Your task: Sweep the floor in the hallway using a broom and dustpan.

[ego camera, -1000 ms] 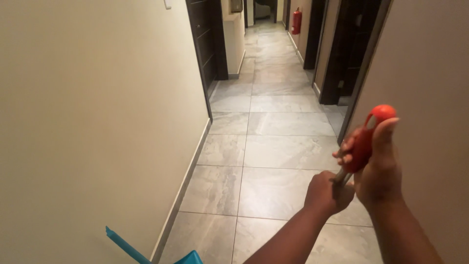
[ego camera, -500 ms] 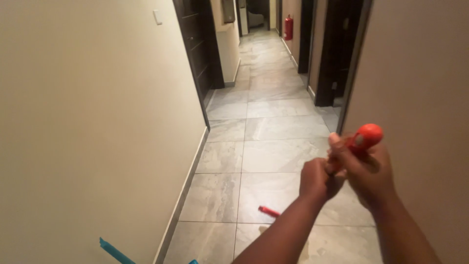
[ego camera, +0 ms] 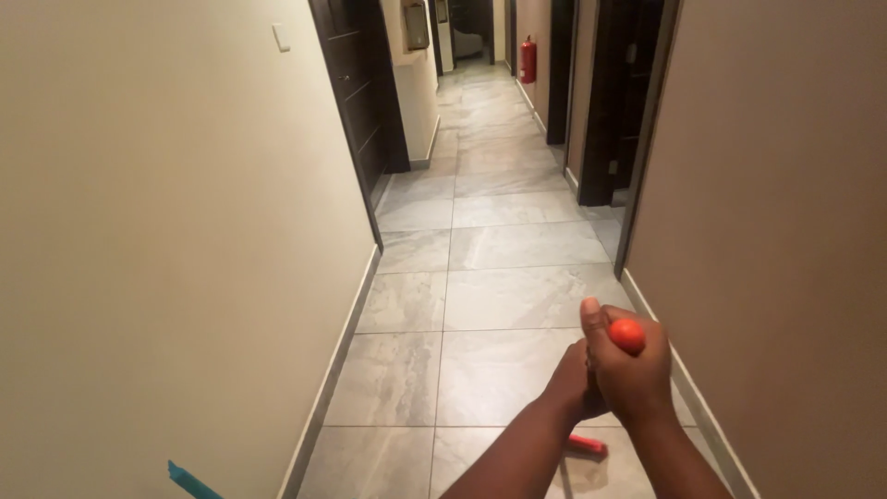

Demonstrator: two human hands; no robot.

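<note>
Low over the grey tiled floor (ego camera: 499, 268) of the corridor, your right hand (ego camera: 628, 374) is wrapped tight around an orange-red handle (ego camera: 626, 334), its round tip poking out above your fingers. Your left hand (ego camera: 571, 383) grips closed just beneath, touching the right.

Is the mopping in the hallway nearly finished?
Hard to tell: no clearly wet tiles show. In hand: right hand grips the red handle knob, left hand just below; the red mop end rests on the floor. The long hallway lies ahead.
</note>
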